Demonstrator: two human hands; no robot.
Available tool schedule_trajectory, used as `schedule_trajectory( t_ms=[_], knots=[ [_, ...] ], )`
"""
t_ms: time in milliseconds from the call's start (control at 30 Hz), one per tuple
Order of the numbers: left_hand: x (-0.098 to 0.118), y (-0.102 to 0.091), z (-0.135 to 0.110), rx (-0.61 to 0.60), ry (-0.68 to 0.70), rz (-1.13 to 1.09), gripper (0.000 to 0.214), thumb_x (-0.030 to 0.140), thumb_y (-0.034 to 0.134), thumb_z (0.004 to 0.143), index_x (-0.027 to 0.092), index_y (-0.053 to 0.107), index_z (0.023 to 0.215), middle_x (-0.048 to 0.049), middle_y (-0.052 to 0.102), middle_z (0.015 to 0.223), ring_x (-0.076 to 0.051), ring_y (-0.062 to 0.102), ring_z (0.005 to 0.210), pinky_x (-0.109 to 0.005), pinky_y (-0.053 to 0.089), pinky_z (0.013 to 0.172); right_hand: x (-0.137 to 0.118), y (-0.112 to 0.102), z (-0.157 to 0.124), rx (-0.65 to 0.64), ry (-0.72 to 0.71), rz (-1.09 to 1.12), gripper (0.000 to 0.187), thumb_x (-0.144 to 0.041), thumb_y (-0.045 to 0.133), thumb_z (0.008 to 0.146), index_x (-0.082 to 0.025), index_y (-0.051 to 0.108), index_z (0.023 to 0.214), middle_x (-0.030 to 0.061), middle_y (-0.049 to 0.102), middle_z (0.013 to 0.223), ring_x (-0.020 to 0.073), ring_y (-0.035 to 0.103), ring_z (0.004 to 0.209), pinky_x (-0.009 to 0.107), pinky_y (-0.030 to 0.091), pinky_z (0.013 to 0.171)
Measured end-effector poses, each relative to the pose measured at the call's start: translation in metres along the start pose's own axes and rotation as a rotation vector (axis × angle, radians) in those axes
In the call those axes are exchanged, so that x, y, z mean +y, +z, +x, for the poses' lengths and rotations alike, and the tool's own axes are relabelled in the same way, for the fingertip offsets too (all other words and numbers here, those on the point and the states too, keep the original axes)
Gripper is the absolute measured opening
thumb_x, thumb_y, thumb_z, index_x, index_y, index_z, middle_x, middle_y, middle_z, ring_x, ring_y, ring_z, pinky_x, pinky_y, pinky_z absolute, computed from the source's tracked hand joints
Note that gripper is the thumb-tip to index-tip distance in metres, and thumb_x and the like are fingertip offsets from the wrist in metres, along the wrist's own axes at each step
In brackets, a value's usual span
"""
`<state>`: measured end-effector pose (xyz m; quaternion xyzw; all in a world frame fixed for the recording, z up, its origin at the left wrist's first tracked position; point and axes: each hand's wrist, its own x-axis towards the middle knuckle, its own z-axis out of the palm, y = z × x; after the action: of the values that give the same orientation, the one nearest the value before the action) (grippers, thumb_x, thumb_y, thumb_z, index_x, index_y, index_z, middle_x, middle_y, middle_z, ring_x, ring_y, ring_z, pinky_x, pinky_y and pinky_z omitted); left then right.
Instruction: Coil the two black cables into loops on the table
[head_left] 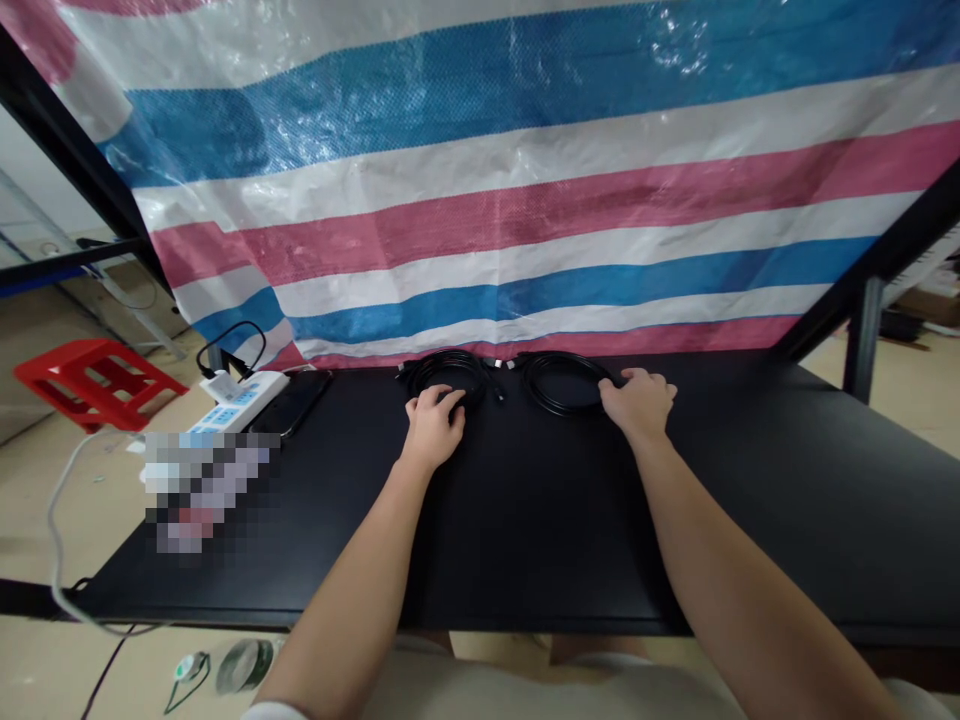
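Two coiled black cables lie side by side near the back of the black table. My left hand (pixel 435 428) is at the front edge of the left cable (pixel 450 362), its fingers bent over the loops and partly hiding them. My right hand (pixel 639 402) grips the right edge of the right cable (pixel 559 408) between thumb and fingers. Light-coloured plug ends (pixel 511 365) show in the gap between the two coils. A dark connector (pixel 500 395) of the left coil sits just right of it.
A white power strip (pixel 251 392) with a plugged-in adapter stands at the table's left edge, beside a dark phone-like slab (pixel 306 402). A blurred-out patch covers something nearer. Behind the table (pixel 525 540) hangs a striped sheet (pixel 487 220). A red stool (pixel 97 380) stands on the floor.
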<state>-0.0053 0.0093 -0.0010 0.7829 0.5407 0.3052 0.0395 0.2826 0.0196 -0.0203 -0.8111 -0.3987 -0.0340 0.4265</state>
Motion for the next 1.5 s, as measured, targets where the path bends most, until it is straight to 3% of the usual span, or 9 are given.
schedule_trajectory(
  t_ms=[267, 400, 567, 767, 933, 1033, 1167, 1333, 1500],
  knots=[
    [-0.001, -0.003, 0.001, 0.168, -0.111, -0.107, 0.041, 0.03, 0.054, 0.078, 0.022, 0.058, 0.118, -0.0128, 0.058, 0.12, -0.03, 0.05, 0.118, -0.05, 0.039, 0.097, 0.027, 0.016, 0.01, 0.064, -0.047, 0.148, 0.019, -0.035, 0.068, 0.055, -0.024, 0.053, 0.059, 0.0091, 0.056, 0.066, 0.0326, 0.057, 0.08, 0.052, 0.046, 0.075],
    [-0.007, -0.004, 0.004, 0.29, -0.245, -0.203, 0.032, 0.029, 0.054, 0.077, 0.021, 0.059, 0.107, -0.0112, 0.06, 0.113, -0.029, 0.055, 0.112, -0.048, 0.043, 0.094, 0.031, 0.017, 0.012, -0.006, -0.037, 0.146, 0.019, -0.034, 0.069, 0.056, -0.025, 0.052, 0.054, 0.0088, 0.055, 0.062, 0.0334, 0.06, 0.079, 0.051, 0.048, 0.071],
    [-0.011, -0.006, 0.006, 0.316, -0.338, -0.26, 0.025, 0.026, 0.056, 0.075, 0.019, 0.06, 0.098, -0.0109, 0.061, 0.105, -0.028, 0.058, 0.107, -0.047, 0.046, 0.092, 0.027, 0.012, 0.012, -0.087, 0.028, 0.144, 0.018, -0.029, 0.071, 0.054, -0.025, 0.054, 0.052, 0.0053, 0.052, 0.054, 0.0328, 0.062, 0.074, 0.051, 0.049, 0.067],
    [-0.011, -0.004, 0.005, 0.358, -0.312, -0.288, 0.021, 0.025, 0.057, 0.073, 0.02, 0.059, 0.093, -0.0091, 0.063, 0.1, -0.027, 0.06, 0.103, -0.047, 0.047, 0.091, 0.01, 0.002, 0.009, 0.011, 0.062, 0.318, 0.021, -0.029, 0.07, 0.054, -0.025, 0.052, 0.046, 0.0002, 0.048, 0.045, 0.019, 0.052, 0.049, 0.034, 0.044, 0.048],
    [-0.014, -0.003, 0.005, 0.361, -0.279, -0.265, 0.021, 0.025, 0.058, 0.073, 0.02, 0.059, 0.094, -0.0087, 0.063, 0.1, -0.026, 0.06, 0.101, -0.046, 0.047, 0.092, -0.016, -0.019, 0.005, -0.292, 0.229, 0.928, 0.019, -0.032, 0.07, 0.052, -0.022, 0.056, 0.057, -0.0039, 0.049, 0.047, 0.01, 0.037, 0.038, 0.024, 0.028, 0.033],
    [-0.013, -0.001, 0.003, 0.36, -0.197, -0.252, 0.024, 0.028, 0.058, 0.076, 0.021, 0.059, 0.099, -0.0087, 0.063, 0.102, -0.026, 0.06, 0.102, -0.045, 0.046, 0.093, -0.026, -0.032, 0.0, -0.468, 0.218, 1.156, 0.021, -0.029, 0.072, 0.049, -0.022, 0.057, 0.061, -0.0037, 0.053, 0.053, 0.0079, 0.035, 0.039, 0.021, 0.025, 0.032],
    [-0.007, 0.002, 0.0, 0.338, -0.041, -0.259, 0.037, 0.038, 0.057, 0.08, 0.02, 0.057, 0.112, -0.0111, 0.062, 0.113, -0.026, 0.056, 0.111, -0.045, 0.043, 0.098, -0.029, -0.047, -0.005, -0.622, 0.088, 1.24, 0.023, -0.032, 0.073, 0.05, -0.023, 0.055, 0.061, -0.0042, 0.051, 0.057, 0.0082, 0.035, 0.043, 0.022, 0.029, 0.035],
    [0.007, 0.002, -0.006, 0.201, 0.138, -0.328, 0.057, 0.048, 0.059, 0.079, 0.019, 0.048, 0.127, -0.0147, 0.058, 0.126, -0.027, 0.052, 0.12, -0.045, 0.039, 0.103, -0.029, -0.056, -0.01, -0.67, -0.026, 1.227, 0.029, -0.041, 0.068, 0.054, -0.024, 0.045, 0.055, -0.0043, 0.04, 0.056, 0.0095, 0.031, 0.046, 0.024, 0.027, 0.037],
    [0.02, 0.005, -0.013, 0.034, 0.175, -0.469, 0.061, 0.044, 0.059, 0.08, 0.021, 0.041, 0.134, -0.0109, 0.067, 0.108, -0.023, 0.063, 0.101, -0.039, 0.048, 0.09, -0.033, -0.056, -0.014, -0.764, -0.022, 1.211, 0.034, -0.041, 0.074, 0.046, -0.024, 0.045, 0.048, -0.0035, 0.042, 0.052, 0.0111, 0.036, 0.047, 0.025, 0.029, 0.038]
  ],
)
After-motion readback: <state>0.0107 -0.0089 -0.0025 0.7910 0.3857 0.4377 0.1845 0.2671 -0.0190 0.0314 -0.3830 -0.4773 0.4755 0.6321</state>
